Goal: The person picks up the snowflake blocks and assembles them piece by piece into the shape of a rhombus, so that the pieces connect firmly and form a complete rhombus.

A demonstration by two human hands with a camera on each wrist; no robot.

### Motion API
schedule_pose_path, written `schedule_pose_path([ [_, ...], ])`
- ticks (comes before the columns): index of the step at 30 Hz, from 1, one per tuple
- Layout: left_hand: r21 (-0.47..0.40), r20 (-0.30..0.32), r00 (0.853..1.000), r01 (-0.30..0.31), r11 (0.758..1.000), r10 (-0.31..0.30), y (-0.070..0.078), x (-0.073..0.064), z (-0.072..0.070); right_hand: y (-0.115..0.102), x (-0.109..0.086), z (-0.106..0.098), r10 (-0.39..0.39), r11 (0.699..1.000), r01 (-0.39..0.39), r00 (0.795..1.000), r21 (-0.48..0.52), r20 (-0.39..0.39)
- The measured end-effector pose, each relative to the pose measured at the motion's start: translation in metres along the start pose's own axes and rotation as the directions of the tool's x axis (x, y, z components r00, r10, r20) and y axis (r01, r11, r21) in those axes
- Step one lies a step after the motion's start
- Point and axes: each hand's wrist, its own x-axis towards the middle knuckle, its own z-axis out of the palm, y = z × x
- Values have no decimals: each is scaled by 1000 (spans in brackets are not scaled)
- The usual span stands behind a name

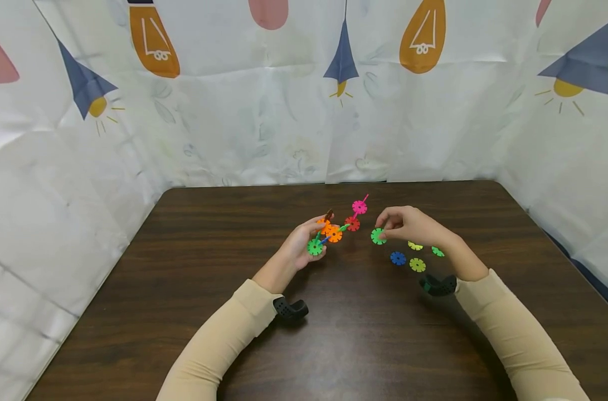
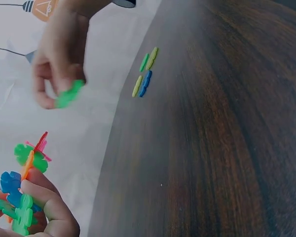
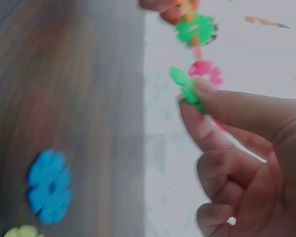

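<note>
My left hand (image 1: pixel 300 243) grips a chain of interlocked notched plastic discs: green (image 1: pixel 315 247), orange (image 1: pixel 334 233), red (image 1: pixel 352 224) and pink (image 1: pixel 359 207) ones show, with a blue disc (image 2: pixel 11 187) between them. The chain's red and pink end reaches out to the right of the fingers. Between thumb and forefinger, my right hand (image 1: pixel 409 224) pinches a single green disc (image 1: pixel 378 236), held up off the table and apart from the chain. In the right wrist view this green disc (image 3: pixel 186 90) is seen nearly edge-on.
Below the right hand, a blue disc (image 1: pixel 398 258), two yellow discs (image 1: pixel 417 265) and another green disc (image 1: pixel 437 252) lie flat on the dark wooden table (image 1: pixel 183 312). A patterned white curtain (image 1: pixel 283 128) hangs behind the table's far edge. Both wrists wear black straps.
</note>
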Motion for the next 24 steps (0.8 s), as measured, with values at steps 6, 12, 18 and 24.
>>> schedule_pose_path([
  [6,14,-10,1000,-4,1000,4,0,-1,0,-18,14,7,-57,997,66,976,37,-208],
  [12,35,0,1000,-6,999,6,0,0,1,-29,37,22,-39,996,66,936,67,-349],
  [18,30,16,1000,-5,1000,4,-1,2,2,-32,57,32,9,994,34,924,106,-382],
  [24,30,18,1000,3,1000,-3,-1,2,3,-33,67,38,44,989,15,920,148,-390],
])
